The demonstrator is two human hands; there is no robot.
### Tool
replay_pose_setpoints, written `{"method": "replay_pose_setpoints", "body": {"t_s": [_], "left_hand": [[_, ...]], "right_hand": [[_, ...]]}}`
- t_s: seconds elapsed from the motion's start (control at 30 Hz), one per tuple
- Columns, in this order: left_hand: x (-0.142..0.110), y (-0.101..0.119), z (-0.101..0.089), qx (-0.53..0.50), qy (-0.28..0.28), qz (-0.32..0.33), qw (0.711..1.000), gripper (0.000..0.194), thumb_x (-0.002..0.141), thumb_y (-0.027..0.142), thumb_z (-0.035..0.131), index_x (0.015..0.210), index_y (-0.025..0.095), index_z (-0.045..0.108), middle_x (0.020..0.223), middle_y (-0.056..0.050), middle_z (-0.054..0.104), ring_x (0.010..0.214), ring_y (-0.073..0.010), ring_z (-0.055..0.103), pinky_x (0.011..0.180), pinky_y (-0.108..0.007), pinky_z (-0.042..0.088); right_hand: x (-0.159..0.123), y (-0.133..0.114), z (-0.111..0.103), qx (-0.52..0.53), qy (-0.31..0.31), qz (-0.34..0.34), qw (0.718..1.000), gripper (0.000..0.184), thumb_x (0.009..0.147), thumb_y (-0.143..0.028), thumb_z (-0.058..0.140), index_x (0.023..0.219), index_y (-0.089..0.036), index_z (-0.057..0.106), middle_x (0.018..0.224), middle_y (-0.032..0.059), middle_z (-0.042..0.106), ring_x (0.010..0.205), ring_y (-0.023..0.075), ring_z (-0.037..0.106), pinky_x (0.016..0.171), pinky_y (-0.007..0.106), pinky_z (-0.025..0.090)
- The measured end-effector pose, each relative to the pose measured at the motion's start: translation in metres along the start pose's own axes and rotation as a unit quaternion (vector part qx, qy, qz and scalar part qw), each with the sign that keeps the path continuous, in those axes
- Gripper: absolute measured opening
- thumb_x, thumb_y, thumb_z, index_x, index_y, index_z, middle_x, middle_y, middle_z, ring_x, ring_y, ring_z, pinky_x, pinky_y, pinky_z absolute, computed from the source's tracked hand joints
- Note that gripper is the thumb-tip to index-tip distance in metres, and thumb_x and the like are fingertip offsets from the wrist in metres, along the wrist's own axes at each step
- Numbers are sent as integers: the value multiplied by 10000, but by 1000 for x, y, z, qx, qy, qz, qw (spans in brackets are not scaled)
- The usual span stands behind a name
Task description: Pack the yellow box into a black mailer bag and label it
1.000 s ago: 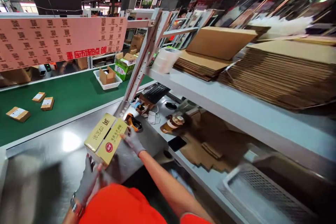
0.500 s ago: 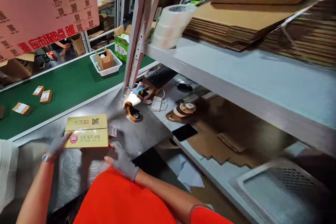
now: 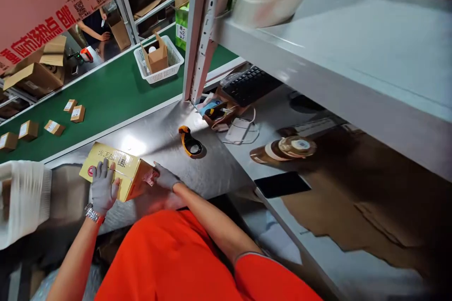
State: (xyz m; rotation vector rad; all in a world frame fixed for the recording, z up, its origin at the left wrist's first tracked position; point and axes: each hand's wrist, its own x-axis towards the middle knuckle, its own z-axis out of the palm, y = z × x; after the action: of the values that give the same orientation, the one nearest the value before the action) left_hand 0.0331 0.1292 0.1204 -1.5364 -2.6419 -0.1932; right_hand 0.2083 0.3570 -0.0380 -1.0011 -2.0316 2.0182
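A yellow carton (image 3: pixel 122 157) with dark printed characters lies at an angle on the metal worktop (image 3: pixel 219 169). My left hand (image 3: pixel 103 188), in a grey fingerless glove, rests on the carton's top with its fingers spread. At the carton's right end, my right hand (image 3: pixel 165 177) reaches against the end face, one finger stretched out; its other fingers are mostly hidden. Between this hand and the carton shows a small crumpled-looking pinkish label (image 3: pixel 151 176). An orange-and-black ring-handled tool (image 3: pixel 190 143) lies on the worktop beyond my right hand.
Behind the worktop runs a green conveyor belt (image 3: pixel 113 89) with several small boxes and a white basket (image 3: pixel 158 75). To the right are a post (image 3: pixel 199 33), a shelf edge (image 3: pixel 300 66), a bottle (image 3: pixel 282 148) and a phone (image 3: pixel 282 184). A person's arm (image 3: pixel 97 33) shows across the belt.
The carton has turned, so its right end now shows. My left hand has moved from its left edge onto its top. My right hand has come up to the end face.
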Motion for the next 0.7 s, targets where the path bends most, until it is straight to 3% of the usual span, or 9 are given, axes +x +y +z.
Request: {"method": "replay_pose_setpoints", "body": {"t_s": [0.07,0.17,0.27,0.4,0.5,0.6,0.7], "left_hand": [[1,1,1,-1,0,-11,1000,609,1161,411,480,1654,121,691,1822,-253,553,1766,-508,379,1443,-782,240],[4,-2,0,-18,13,-28,999,572,1158,363,457,1611,159,740,1809,-210,588,1768,-473,394,1455,-750,244],[6,-1,0,-30,21,-36,999,563,1156,344,447,1584,160,764,1787,-208,614,1756,-469,418,1452,-756,250],[7,4,1,-33,26,-34,999,572,1160,333,432,1573,129,771,1775,-228,620,1744,-483,432,1446,-758,265],[9,3,3,-37,34,-34,998,555,1154,328,453,1555,131,781,1783,-232,610,1735,-487,445,1439,-760,278],[11,-1,8,-39,39,-19,998,542,1135,323,482,1539,139,791,1781,-234,611,1701,-500,489,1417,-771,311],[12,-3,15,-30,56,5,998,569,1137,335,453,1520,99,803,1723,-276,652,1634,-525,552,1372,-776,377]], "right_hand": [[7,4,1,-8,-43,27,999,540,782,-120,828,1314,-190,769,1139,56,892,1026,225,805,901,302,614],[17,5,3,-34,-54,22,998,260,780,-222,880,1001,-203,745,924,-6,825,876,185,708,772,260,514],[26,1,6,-40,-68,-7,997,223,785,-304,886,827,-213,686,796,-43,738,820,163,640,742,249,462],[29,-4,13,-38,-95,-3,995,110,801,-257,830,781,-199,739,752,-19,754,818,178,668,749,256,472],[17,-3,21,-43,-74,10,996,17,824,-198,787,823,-191,802,817,26,823,868,208,718,782,277,491],[-4,1,21,-51,-26,24,998,48,800,-184,811,767,-203,782,796,38,819,870,231,731,788,296,507],[-27,1,-5,-49,49,30,997,130,808,-260,845,737,-216,745,738,27,779,794,219,715,745,295,532]]}}
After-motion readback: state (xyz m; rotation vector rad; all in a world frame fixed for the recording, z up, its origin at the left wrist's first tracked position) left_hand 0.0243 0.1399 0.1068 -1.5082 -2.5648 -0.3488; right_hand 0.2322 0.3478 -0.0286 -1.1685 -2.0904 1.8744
